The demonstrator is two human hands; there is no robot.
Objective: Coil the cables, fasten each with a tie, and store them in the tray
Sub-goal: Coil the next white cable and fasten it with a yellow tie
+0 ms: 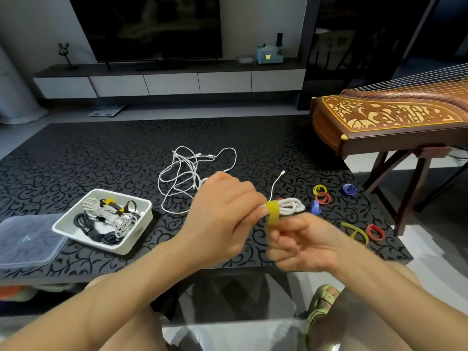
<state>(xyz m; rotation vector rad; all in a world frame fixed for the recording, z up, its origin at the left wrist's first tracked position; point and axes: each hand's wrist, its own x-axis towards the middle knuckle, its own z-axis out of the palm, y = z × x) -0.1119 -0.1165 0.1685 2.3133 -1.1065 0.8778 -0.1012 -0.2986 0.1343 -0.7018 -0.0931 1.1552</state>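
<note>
My left hand (222,219) grips one end of a coiled white cable (291,205) held above the black patterned table (76,160). A yellow tie (273,213) is wrapped around the coil's middle. My right hand (304,245) sits just below the coil, fingers curled, pinching the yellow tie from underneath. One plug end of the cable sticks up toward the back. Loose white cables (187,173) lie tangled on the table behind my hands. The white tray (141,221) at the left holds several tied white and black cables.
Spare ties lie at the table's right: yellow (319,189), red (323,198), blue (315,207), another blue (349,189), an open yellow strip (355,231) and a red ring (375,232). A clear lid (27,239) lies left of the tray. A wooden zither (390,122) stands at right.
</note>
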